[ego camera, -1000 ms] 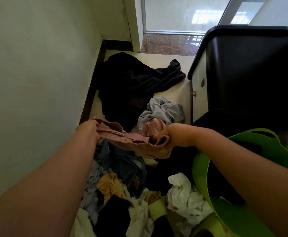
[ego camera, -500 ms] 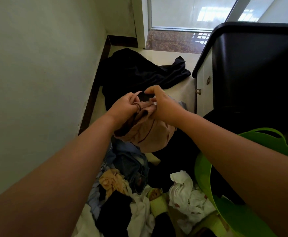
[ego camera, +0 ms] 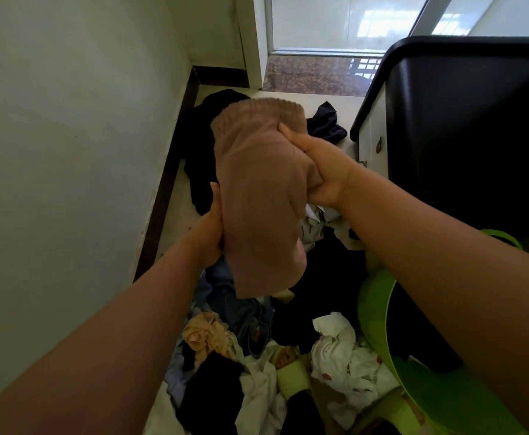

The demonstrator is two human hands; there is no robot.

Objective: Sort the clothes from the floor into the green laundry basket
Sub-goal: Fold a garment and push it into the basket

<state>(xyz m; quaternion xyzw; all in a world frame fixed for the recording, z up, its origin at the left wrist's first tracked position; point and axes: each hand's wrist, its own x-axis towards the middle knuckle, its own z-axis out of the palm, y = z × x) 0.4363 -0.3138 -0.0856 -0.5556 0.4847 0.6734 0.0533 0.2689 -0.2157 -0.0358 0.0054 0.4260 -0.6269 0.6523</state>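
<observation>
A dusty-pink garment (ego camera: 257,196) with a ribbed band at its top hangs in the air in front of me. My right hand (ego camera: 316,171) grips its right side near the band. My left hand (ego camera: 210,230) holds its lower left edge, partly hidden behind the cloth. Below lies a heap of clothes on the floor: denim (ego camera: 241,306), a tan piece (ego camera: 206,337), white pieces (ego camera: 338,350) and dark ones (ego camera: 213,390). The green laundry basket (ego camera: 379,321) stands at the lower right under my right forearm.
A large black garment (ego camera: 200,158) is spread on the floor near the wall (ego camera: 68,152) on the left. A black-topped cabinet (ego camera: 461,120) with white doors stands at the right. A glass door (ego camera: 335,23) is at the far end.
Both hands have lifted the pink garment higher and turned it upright. My left hand has dropped to its lower edge while my right hand holds it near the top.
</observation>
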